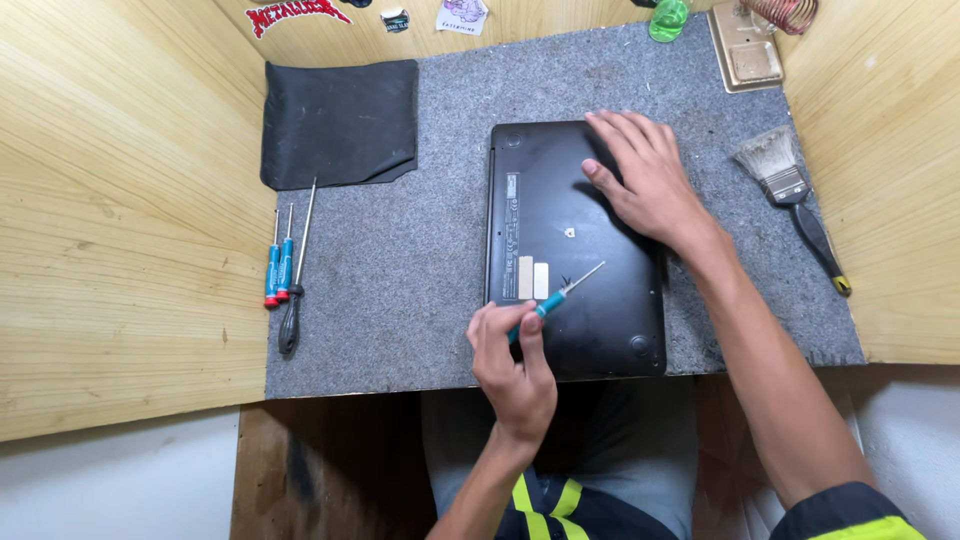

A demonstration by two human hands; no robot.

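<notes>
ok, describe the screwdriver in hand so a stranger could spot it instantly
On the grey felt mat lies a black laptop, underside up. Over its near left part, the left hand holds a slim teal-handled screwdriver. Unlike the three screwdrivers lying left, it's held, tip over the laptop.

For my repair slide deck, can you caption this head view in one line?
Left hand holds a small screwdriver over an upturned black laptop while the right hand steadies it on grey felt.

stickers on back wall [297, 14]: red, dark, pale | laptop underside [575, 250]: long white label [511, 235] at left edge, two small pale rectangles [533, 279]
</notes>
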